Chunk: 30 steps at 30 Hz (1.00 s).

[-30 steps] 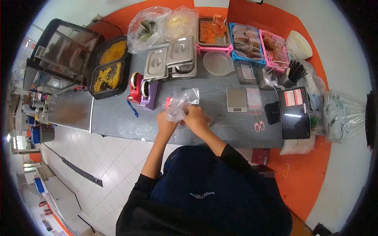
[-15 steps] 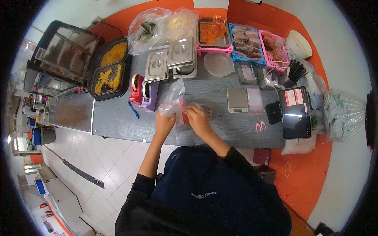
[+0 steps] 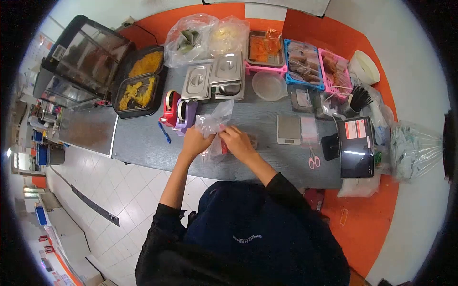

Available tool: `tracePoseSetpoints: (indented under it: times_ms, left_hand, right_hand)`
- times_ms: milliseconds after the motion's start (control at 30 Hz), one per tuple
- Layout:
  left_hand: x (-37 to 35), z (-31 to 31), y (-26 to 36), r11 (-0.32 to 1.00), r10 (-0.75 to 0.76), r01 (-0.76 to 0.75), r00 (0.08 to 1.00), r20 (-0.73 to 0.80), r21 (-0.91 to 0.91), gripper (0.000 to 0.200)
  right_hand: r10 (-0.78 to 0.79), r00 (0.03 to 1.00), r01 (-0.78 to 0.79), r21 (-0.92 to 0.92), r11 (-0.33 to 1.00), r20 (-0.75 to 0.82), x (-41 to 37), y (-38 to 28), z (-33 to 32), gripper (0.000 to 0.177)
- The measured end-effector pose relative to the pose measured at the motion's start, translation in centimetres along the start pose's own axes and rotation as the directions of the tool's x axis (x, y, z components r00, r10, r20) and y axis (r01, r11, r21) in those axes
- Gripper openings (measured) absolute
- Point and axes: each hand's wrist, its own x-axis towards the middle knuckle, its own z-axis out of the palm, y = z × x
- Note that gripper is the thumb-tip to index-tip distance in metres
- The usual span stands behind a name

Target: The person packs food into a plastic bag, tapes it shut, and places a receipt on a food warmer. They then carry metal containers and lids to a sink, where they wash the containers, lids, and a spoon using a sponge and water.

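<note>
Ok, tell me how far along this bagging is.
Done: a red item seems to sit inside the clear bag. In hand: left hand and right hand both grip it. Left: its top looks unsealed; the tape dispensers stand untouched nearby.

Scale [image 3: 288, 129], scissors [image 3: 313, 161], tablet [image 3: 356, 148], steel pans [image 3: 215, 75]

Room: long dark grey wood-grain counter [image 3: 143, 140] set against an orange-painted wall band [image 3: 155, 21], with plain white wall [image 3: 424, 81] beyond it. The orange wraps round the counter's right end. Left end: black glass-fronted display cabinet [image 3: 86, 52], with a brushed steel worktop [image 3: 88, 128] just beside it, butted to the counter. Floor: glossy white square tiles [image 3: 129, 190], with one dark strip [image 3: 93, 206] running diagonally across them. Light is even and bright, shadows soft. One small bright lamp spot [image 3: 8, 152] at the far left edge.
</note>
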Motion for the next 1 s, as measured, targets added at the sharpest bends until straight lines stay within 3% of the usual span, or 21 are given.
tracePoseSetpoints:
  times_ms: [133,200,233,300,367,400,467,600,667,700,733,767,800,867,933,967,1000]
  left_hand:
    - [0.6,0.0,-1.4,0.988,-0.153,0.148,0.981,0.119,0.052,0.030]
    - [1.4,-0.5,-1.2,0.827,-0.374,0.493,0.842,0.390,-0.269,0.028]
    - [1.6,-0.4,-1.8,0.826,-0.381,0.494,0.845,0.376,-0.271,0.028]
    - [2.1,0.7,-3.5,0.645,-0.306,0.619,0.746,0.591,-0.448,0.028]
    - [2.5,1.7,-4.9,0.646,-0.300,0.633,0.724,0.621,-0.426,0.028]
    - [2.7,1.2,-4.5,0.652,-0.290,0.649,0.692,0.661,-0.392,0.028]
    - [2.8,0.4,-3.5,0.632,-0.290,0.653,0.698,0.654,-0.417,0.027]
    - [2.1,1.1,-3.7,0.596,-0.339,0.638,0.750,0.568,-0.487,0.023]
    - [1.3,1.1,-3.7,0.634,-0.390,0.634,0.756,0.526,-0.442,0.024]
    - [0.7,0.9,-3.3,0.672,-0.434,0.632,0.759,0.486,-0.386,0.026]
    - [0.1,0.8,-2.5,0.667,-0.438,0.636,0.757,0.486,-0.389,0.026]
    - [-0.6,0.8,-1.5,0.552,-0.462,0.646,0.764,0.452,-0.528,0.025]
    - [-1.1,0.4,-0.5,0.424,-0.488,0.630,0.764,0.421,-0.650,0.025]
    - [-2.1,0.0,0.3,0.367,-0.507,0.654,0.737,0.447,-0.662,0.025]
    - [-3.6,0.7,0.5,0.331,-0.543,0.489,0.798,0.261,-0.807,0.028]
    - [-4.2,1.0,0.6,0.332,-0.540,0.492,0.799,0.266,-0.805,0.028]
    - [-4.5,1.0,1.5,0.546,-0.486,0.388,0.869,0.096,-0.742,0.026]
  right_hand:
    - [0.169,0.985,-0.171,0.193,0.966,0.028,0.9,-0.7,0.9,0.015]
    - [0.230,0.972,-0.234,0.274,0.933,0.049,1.0,-1.3,1.3,0.014]
    - [0.256,0.965,-0.263,0.300,0.917,0.064,1.0,-1.7,1.2,0.014]
    - [0.265,0.960,-0.278,0.319,0.906,0.085,1.0,-2.2,1.2,0.014]
    - [0.097,0.981,-0.137,0.242,0.961,0.168,1.1,-2.6,1.4,0.013]
    - [0.086,0.981,-0.127,0.241,0.962,0.173,1.3,-2.5,1.6,0.013]
    - [-0.056,0.988,0.036,0.133,0.990,0.146,1.2,-2.4,2.1,0.010]
    - [-0.209,0.971,0.193,0.134,0.972,0.119,1.2,-1.3,1.8,0.007]
    - [-0.123,0.988,0.137,0.179,0.974,-0.089,0.6,-1.0,2.0,0.012]
    - [-0.128,0.988,0.141,0.181,0.973,-0.081,0.2,-0.9,2.1,0.012]
    - [-0.022,0.999,0.032,0.257,0.966,-0.039,-0.2,-0.9,2.1,0.011]
    - [0.084,0.996,-0.083,0.326,0.942,0.010,-0.5,-0.8,2.3,0.011]
    - [0.087,0.996,-0.087,0.327,0.941,0.015,-0.6,-0.8,2.4,0.011]
    - [0.240,0.970,-0.207,0.370,0.905,-0.045,-0.3,-0.6,2.7,0.011]
    - [0.255,0.966,-0.222,0.382,0.897,-0.037,0.0,-0.6,2.2,0.011]
    - [0.263,0.964,-0.230,0.393,0.890,-0.031,0.1,-0.7,2.0,0.010]
    - [0.269,0.963,-0.235,0.391,0.890,-0.033,0.2,-0.7,1.8,0.010]
